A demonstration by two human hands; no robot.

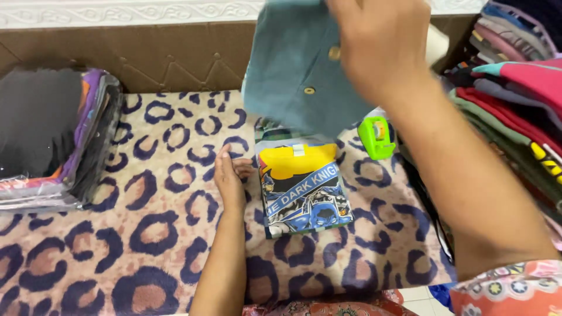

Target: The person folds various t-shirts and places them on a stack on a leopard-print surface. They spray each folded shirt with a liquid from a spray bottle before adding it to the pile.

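Right hand [377, 47] grip: fingers closed over the top of a grey-blue buttoned garment [298, 70], which hangs lifted in the air, above the far end of the surface. Two round buttons show on its front. Exact finger placement blurred.

Left hand [228, 175] grip: open, holding nothing. Palm lies flat on the leopard-print blanket [146, 222], fingertips touching the left edge of a bagged yellow-and-blue printed shirt [301, 187].

The bagged shirt lies flat on the blanket, near the middle, directly below the hanging garment. A second folded item, plaid, peeks out from under its far edge.

Green tape dispenser [376, 137] sits just beside the bagged shirt, to its right, near the right forearm.

Left side: stack of bagged garments [52, 140] in clear plastic, dark top layer, resting on the blanket, well apart from the hands.

Right side: tall pile of folded clothes [515, 99], mixed colours — red, green, grey, pink.

Brown quilted panel [146, 58] behind the blanket.
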